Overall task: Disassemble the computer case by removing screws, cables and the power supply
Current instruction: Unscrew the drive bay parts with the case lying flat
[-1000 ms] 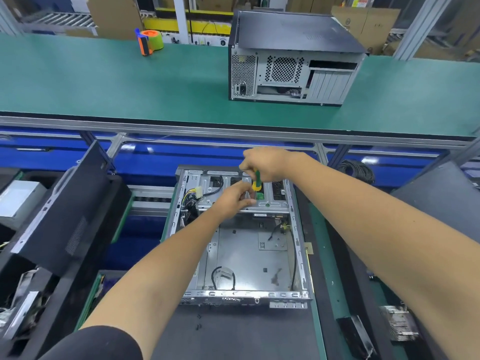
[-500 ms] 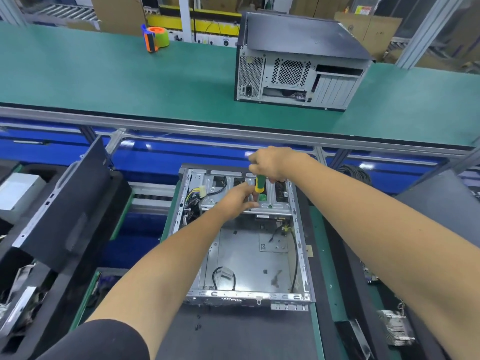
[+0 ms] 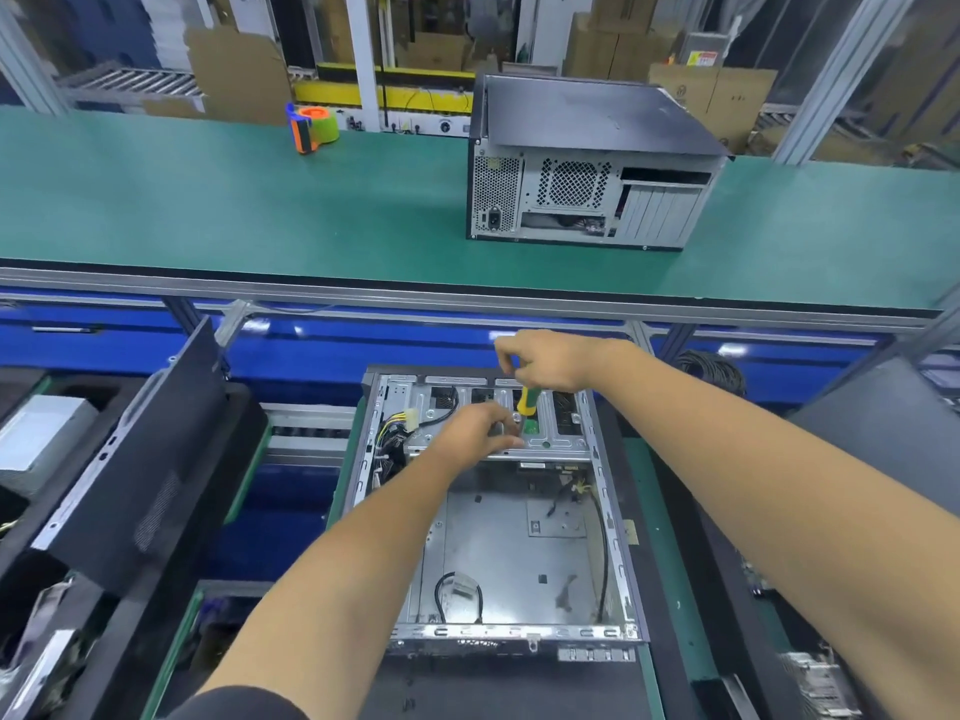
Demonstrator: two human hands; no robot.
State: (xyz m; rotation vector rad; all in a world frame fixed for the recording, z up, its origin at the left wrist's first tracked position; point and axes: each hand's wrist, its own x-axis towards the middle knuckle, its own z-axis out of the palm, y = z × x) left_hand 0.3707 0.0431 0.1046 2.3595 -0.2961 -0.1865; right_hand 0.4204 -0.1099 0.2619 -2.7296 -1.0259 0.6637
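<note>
An open computer case lies flat in front of me, its bare metal floor showing with a few black cables. My right hand grips a yellow and green screwdriver upright over the drive cage at the case's far end. My left hand rests on the cage just left of the screwdriver tip, fingers curled near the shaft. What those fingers pinch is hidden. A bundle of yellow and black wires with a white connector lies at the far left of the case.
A second, closed computer case stands on the green bench beyond, with an orange and green tape dispenser to its left. Black side panels lean at my left; more parts lie at the right.
Both hands stay at the drive cage with the screwdriver. The view has tilted up slightly, so the case sits lower in frame.
</note>
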